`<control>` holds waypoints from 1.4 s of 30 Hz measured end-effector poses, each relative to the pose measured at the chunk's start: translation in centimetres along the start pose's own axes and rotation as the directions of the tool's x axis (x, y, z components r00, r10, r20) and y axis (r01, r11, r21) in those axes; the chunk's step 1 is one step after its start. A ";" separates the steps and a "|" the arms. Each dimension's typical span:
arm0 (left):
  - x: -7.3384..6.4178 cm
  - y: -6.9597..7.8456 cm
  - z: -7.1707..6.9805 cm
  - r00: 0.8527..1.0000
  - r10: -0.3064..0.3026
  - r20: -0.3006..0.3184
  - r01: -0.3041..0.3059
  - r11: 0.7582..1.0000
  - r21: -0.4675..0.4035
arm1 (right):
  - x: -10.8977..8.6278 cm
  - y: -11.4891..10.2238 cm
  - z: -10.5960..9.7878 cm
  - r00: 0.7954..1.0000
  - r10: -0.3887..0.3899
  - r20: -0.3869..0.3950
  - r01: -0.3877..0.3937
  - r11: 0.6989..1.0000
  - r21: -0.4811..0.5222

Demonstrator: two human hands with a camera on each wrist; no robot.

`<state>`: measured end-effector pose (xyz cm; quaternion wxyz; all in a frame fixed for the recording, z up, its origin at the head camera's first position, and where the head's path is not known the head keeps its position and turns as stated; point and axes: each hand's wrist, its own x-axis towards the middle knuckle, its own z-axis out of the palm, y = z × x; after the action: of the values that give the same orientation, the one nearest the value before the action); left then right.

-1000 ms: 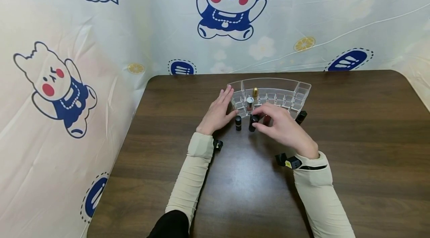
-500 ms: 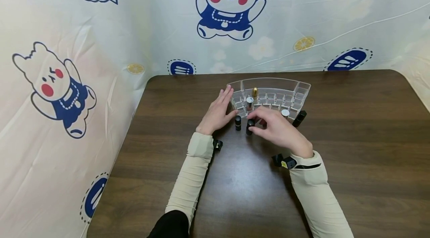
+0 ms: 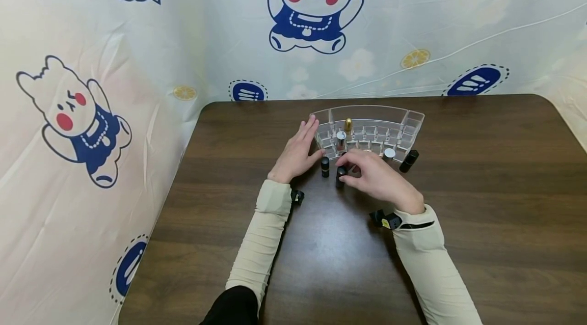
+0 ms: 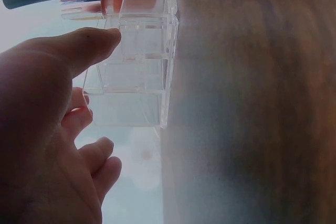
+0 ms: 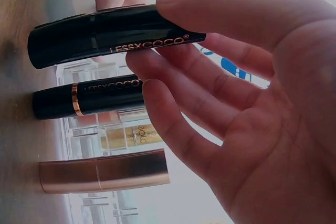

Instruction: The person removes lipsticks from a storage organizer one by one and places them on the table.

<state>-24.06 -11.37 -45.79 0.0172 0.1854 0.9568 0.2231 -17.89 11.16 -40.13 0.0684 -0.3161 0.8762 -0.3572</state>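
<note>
From my place I see the black lipstick tube (image 5: 68, 43) at the right hand (image 3: 378, 174). It is toward the far edge of the surface (image 3: 495, 202), closer to the left edge than to the right one. The fingers of this hand are brought together to a narrow pinch: the thumb lies on one side of the tube, the other fingers on the opposite side, near its upper end. The tube is almost upright; whether its base touches the surface, I cannot tell.

I judge it to be light and stiff, so it should not yield under pressure. Its black skin is shiny and may slip or turn, thus I would keep a gentle but steady pinch. Around the middle runs a seam, probably where the cap meets the base. A better hold, I think, is lower, across this seam, because pulling only the upper part may take the cap away. The gold-ringed tube (image 5: 55, 104) stands near it, and being slim, it could fall if the lower fingers brush it.

The left hand (image 3: 295, 154) has its fingers extended and the thumb apart, by the left end of the clear organizer (image 3: 415, 120); they grip nothing. This organizer looks like hard plastic, maybe brittle, and I would hold it softly by the end wall.
</note>
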 end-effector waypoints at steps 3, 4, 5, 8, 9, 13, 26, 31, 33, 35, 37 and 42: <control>0.0 0.0 0.0 1.000 -0.001 0.001 0.001 1.000 0.001 | 0.1 0.2 0.2 1.000 -0.011 -0.005 0.011 1.000 -0.008; 0.0 0.0 0.0 1.000 -0.001 0.001 0.001 1.000 0.001 | 0.1 0.2 0.2 1.000 -0.016 -0.006 0.016 1.000 -0.013; 0.0 0.0 0.0 1.000 -0.001 0.001 0.001 1.000 0.000 | 0.1 0.3 0.3 1.000 -0.019 -0.008 0.018 1.000 -0.018; 0.0 0.0 0.0 1.000 -0.002 0.002 0.002 1.000 -0.003 | 0.1 0.4 0.4 1.000 -0.029 -0.011 0.029 0.999 -0.026; 0.0 0.0 0.0 1.000 -0.001 0.000 0.001 1.000 -0.005 | 0.1 0.3 0.4 0.999 -0.032 -0.011 0.032 0.999 -0.027; 0.0 0.0 -0.1 1.000 -0.001 0.002 0.001 1.000 -0.012 | 0.1 0.3 0.6 0.999 -0.040 -0.012 0.040 0.999 -0.025; -0.1 0.0 -0.1 1.000 0.011 -0.001 -0.011 1.000 -0.003 | 0.3 0.2 1.0 1.000 -0.027 -0.014 0.026 0.998 -0.051; 0.0 0.0 -0.1 1.000 0.011 -0.004 -0.011 1.000 0.001 | 0.4 0.2 1.2 0.999 -0.041 -0.009 0.041 0.998 -0.044; 0.0 0.0 -0.1 1.000 0.010 -0.001 -0.010 1.000 0.003 | 0.4 0.2 1.3 0.999 -0.038 -0.004 0.038 0.998 -0.041; 0.0 -0.1 -0.1 1.000 0.007 0.003 -0.007 1.000 0.004 | 0.5 0.2 1.3 0.999 -0.032 -0.001 0.032 0.999 -0.042; 0.0 0.0 -0.1 1.000 0.001 0.010 -0.001 1.000 0.003 | 0.5 0.2 1.3 1.000 -0.028 0.000 0.028 0.998 -0.048; 0.0 0.0 -0.2 1.000 -0.008 0.010 0.008 1.000 -0.001 | 0.5 0.3 1.4 1.000 -0.026 0.003 0.027 0.998 -0.054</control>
<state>-24.03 -11.47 -45.62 0.0230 0.1827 0.9574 0.2224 -17.96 10.15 -41.29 0.0563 -0.3299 0.8811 -0.3341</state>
